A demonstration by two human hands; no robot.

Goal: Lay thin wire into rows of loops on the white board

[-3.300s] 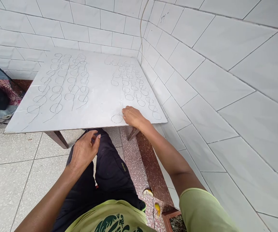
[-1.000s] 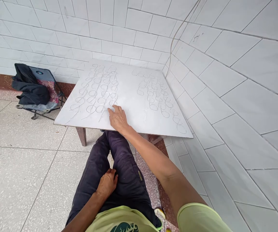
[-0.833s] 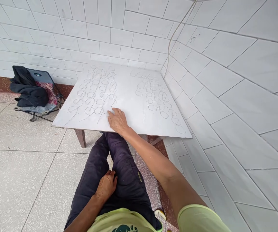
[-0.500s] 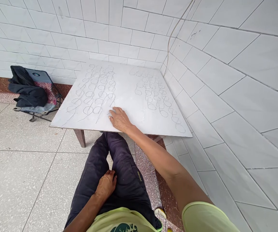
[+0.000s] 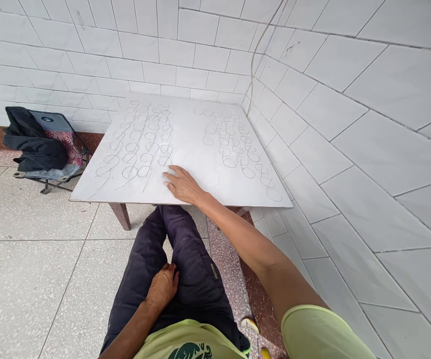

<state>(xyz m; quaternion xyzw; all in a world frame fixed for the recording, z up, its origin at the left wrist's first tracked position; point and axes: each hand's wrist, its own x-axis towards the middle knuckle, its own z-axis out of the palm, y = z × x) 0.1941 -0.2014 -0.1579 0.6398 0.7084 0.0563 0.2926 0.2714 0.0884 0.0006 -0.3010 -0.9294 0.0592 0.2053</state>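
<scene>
My right hand [image 5: 183, 185] lies palm down at the near edge of a white tabletop [image 5: 196, 159], fingers spread. A short dark mark shows by its fingertips; I cannot make out any object under the hand. Thin looping circles threaded by long lines [image 5: 130, 148] run in rows over the left half of the top, the closest ones touching or nearly touching my fingers. More such circles [image 5: 240, 149] cover the right side. On my dark trousers [image 5: 144, 269], between the thighs, rests my left hand [image 5: 162, 286], its fingers curled in and partly hidden, with nothing seen in it.
A folding chair [image 5: 74, 154] with dark cloth [image 5: 41, 149] over it stands left of the table. White tiled walls [image 5: 185, 55] close in behind and on the right. A cable [image 5: 253, 65] hangs down the corner. One wooden table leg [image 5: 120, 216] shows below.
The whole view has shifted slightly, so things sit a little farther left. A loop just above my right fingertips looks fuller now. My left hand stays on my lap.
</scene>
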